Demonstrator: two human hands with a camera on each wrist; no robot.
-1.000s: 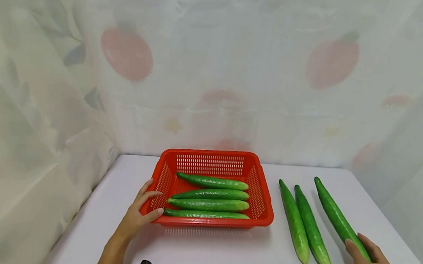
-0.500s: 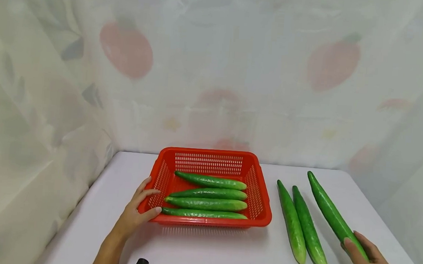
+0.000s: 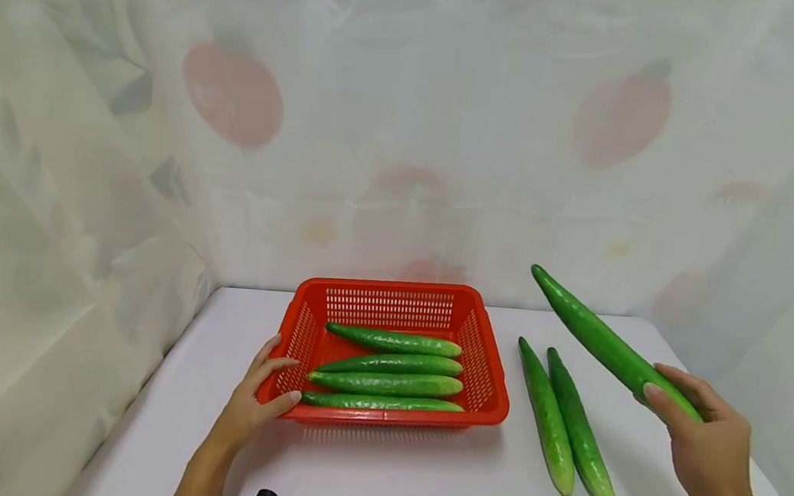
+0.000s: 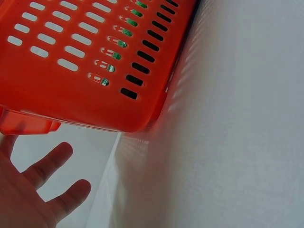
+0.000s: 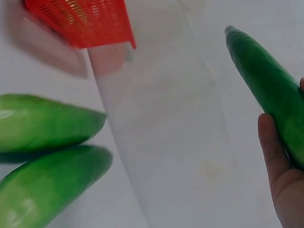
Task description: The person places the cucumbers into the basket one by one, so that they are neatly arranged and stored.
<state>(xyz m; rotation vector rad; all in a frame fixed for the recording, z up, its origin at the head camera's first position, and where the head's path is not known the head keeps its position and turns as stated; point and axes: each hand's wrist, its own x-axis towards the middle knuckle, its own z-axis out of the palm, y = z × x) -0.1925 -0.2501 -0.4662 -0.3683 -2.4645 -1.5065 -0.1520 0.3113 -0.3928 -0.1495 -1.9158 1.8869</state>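
In the head view, my left hand rests on the left end of a red plastic basket, its thumb and a finger over the rim. The left wrist view shows outstretched fingers spread apart below the basket's slotted wall. My right hand grips a long green cucumber near its lower end. This cucumber is raised above the table, its dark tip pointing up and left. Several other cucumbers lie crosswise inside the basket.
Two more cucumbers lie close together on the white table, between the basket and my right hand. A pale printed curtain stands behind the table, with a draped sheet along the left.
My right hand has lifted the cucumber from the table and brought it up, its tip swinging left. My left hand stays on the basket. The other cucumbers have not moved.
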